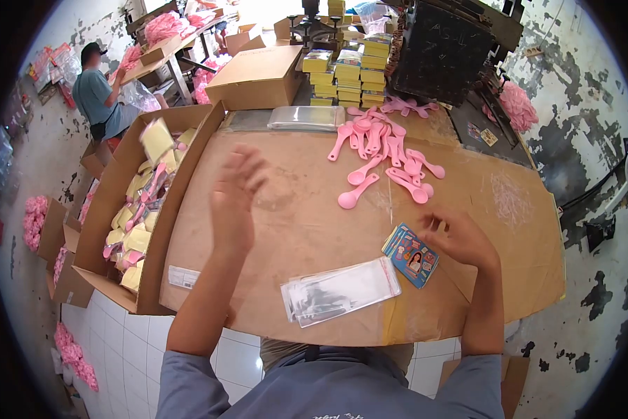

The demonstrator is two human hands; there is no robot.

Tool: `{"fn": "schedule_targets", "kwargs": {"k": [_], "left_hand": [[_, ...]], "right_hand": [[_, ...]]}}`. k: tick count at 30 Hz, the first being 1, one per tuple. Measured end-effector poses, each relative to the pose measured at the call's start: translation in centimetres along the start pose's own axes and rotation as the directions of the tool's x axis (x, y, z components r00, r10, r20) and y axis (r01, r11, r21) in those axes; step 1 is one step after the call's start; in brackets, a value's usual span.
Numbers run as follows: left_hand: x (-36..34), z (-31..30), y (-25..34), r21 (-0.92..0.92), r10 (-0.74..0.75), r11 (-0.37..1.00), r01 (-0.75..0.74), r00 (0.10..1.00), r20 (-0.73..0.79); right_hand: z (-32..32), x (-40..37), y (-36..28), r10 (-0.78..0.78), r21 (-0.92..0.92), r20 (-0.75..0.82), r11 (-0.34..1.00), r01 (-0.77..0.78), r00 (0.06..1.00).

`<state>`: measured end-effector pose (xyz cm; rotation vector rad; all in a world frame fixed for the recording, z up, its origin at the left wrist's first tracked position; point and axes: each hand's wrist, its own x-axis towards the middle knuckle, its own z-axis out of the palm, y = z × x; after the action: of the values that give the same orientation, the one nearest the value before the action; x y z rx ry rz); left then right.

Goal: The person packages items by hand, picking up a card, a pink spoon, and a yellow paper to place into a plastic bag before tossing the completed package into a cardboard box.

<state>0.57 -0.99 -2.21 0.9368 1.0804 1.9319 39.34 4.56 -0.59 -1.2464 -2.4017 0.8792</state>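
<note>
Left hand (233,199) is hovering spread, empty, beside the left box (181,209) (many yellow packets (138,239) inside). Right hand (460,237) is curling onto the card stack (410,255), near right, pinch unclear. Far pink spoons (383,157) are lying loose.

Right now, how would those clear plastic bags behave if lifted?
Probably floppy and light: the clear plastic bags look thin and flat. Likely slippery too, since the glossy stack is fanned out unevenly.
</note>
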Motion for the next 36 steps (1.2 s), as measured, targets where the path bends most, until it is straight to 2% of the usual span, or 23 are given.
{"fn": "schedule_targets", "kwargs": {"k": [1, 2, 3, 5, 8, 9, 12, 13, 15, 16, 19, 21, 22, 25, 27, 28, 30, 31, 33, 34, 36], "left_hand": [[-0.7, 0.1, -1.0, 0.163, -0.054, 0.986, 0.038, 0.994, 0.100], [-1.6, 0.7, -1.8, 0.262, -0.100, 0.965, 0.025, 0.956, 0.277], [-3.1, 1.6, -2.1, 0.359, -0.222, 0.931, 0.063, 0.880, 0.420], [-5.4, 3.2, -1.9, 0.645, -0.365, 0.737, -0.201, 0.685, 0.630], [-7.7, 3.6, -3.8, 0.544, -0.170, 0.573, -0.613, 0.560, 0.811], [-7.9, 3.8, -3.8, 0.559, -0.220, 0.587, -0.586, 0.549, 0.806], [-7.5, 3.3, -4.7, 0.552, -0.219, 0.642, -0.532, 0.563, 0.797], [-7.6, 3.3, -4.4, 0.598, -0.281, 0.674, -0.434, 0.598, 0.750], [-7.6, 3.6, -3.3, 0.670, -0.409, 0.707, -0.226, 0.643, 0.648], [-7.5, 3.6, -3.4, 0.661, -0.414, 0.728, -0.182, 0.652, 0.635], [-7.3, 3.4, -3.5, 0.640, -0.436, 0.765, -0.073, 0.673, 0.598], [-7.2, 3.4, -3.5, 0.643, -0.453, 0.765, -0.038, 0.678, 0.579], [-7.2, 3.4, -3.6, 0.632, -0.418, 0.770, -0.089, 0.677, 0.605], [-7.1, 3.2, -4.1, 0.586, -0.296, 0.766, -0.265, 0.663, 0.687], [-7.1, 2.9, -4.6, 0.544, -0.202, 0.734, -0.406, 0.635, 0.746], [-7.1, 3.1, -4.2, 0.577, -0.269, 0.753, -0.317, 0.652, 0.709], [-7.2, 3.7, -3.1, 0.629, -0.405, 0.767, -0.130, 0.662, 0.630], [-7.1, 3.7, -2.9, 0.651, -0.436, 0.753, -0.091, 0.672, 0.599], [-6.8, 3.7, -2.8, 0.689, -0.495, 0.724, -0.017, 0.683, 0.537], [-6.7, 3.5, -3.1, 0.609, -0.394, 0.792, -0.044, 0.726, 0.564], [-6.4, 3.0, -4.1, 0.435, -0.179, 0.893, -0.115, 0.797, 0.577]], "right_hand": [[0.0, -0.3, 0.2, -0.010, -0.068, 0.060, 0.998, 0.014, 0.998], [0.2, -0.4, 0.2, -0.007, -0.051, 0.088, 0.999, 0.012, 0.996], [0.5, -0.6, 0.1, -0.004, -0.033, 0.114, 0.999, 0.008, 0.993], [0.7, -0.6, 0.2, 0.011, 0.001, 0.151, 1.000, -0.011, 0.988], [0.9, -0.2, 1.1, 0.047, 0.079, 0.194, 0.995, -0.064, 0.980], [0.9, 0.0, 1.4, 0.054, 0.123, 0.207, 0.989, -0.081, 0.977], [0.5, 0.1, 1.4, 0.118, 0.195, 0.199, 0.968, -0.158, 0.973], [0.4, 0.0, 1.3, 0.146, 0.208, 0.193, 0.960, -0.186, 0.970], [0.3, -0.1, 1.6, 0.090, 0.158, 0.110, 0.982, -0.107, 0.990], [0.3, -0.1, 1.6, 0.059, 0.132, 0.068, 0.989, -0.068, 0.996], [-0.3, -0.2, -0.5, 0.106, 0.160, -0.046, 0.982, -0.098, 0.993], [-0.5, -0.6, -1.4, 0.009, 0.340, 0.009, 0.940, -0.011, 1.000], [-0.4, -0.8, -1.7, -0.042, 0.427, 0.028, 0.904, 0.026, 0.999], [2.2, -0.2, -2.1, -0.372, 0.603, 0.063, 0.753, 0.262, 0.926], [3.6, 0.3, -2.7, -0.459, 0.509, 0.108, 0.787, 0.347, 0.882], [4.0, 0.4, -2.9, -0.499, 0.462, 0.135, 0.796, 0.391, 0.856], [4.2, 0.4, -2.8, -0.423, 0.299, 0.214, 0.887, 0.353, 0.880], [4.3, 0.4, -2.8, -0.377, 0.211, 0.247, 0.920, 0.330, 0.893], [4.9, 0.3, -2.2, -0.402, 0.187, 0.223, 0.912, 0.366, 0.888], [5.0, 0.4, -2.0, -0.415, 0.173, 0.212, 0.907, 0.384, 0.885], [4.5, 0.2, -2.6, -0.331, 0.141, 0.266, 0.942, 0.303, 0.905]]}}
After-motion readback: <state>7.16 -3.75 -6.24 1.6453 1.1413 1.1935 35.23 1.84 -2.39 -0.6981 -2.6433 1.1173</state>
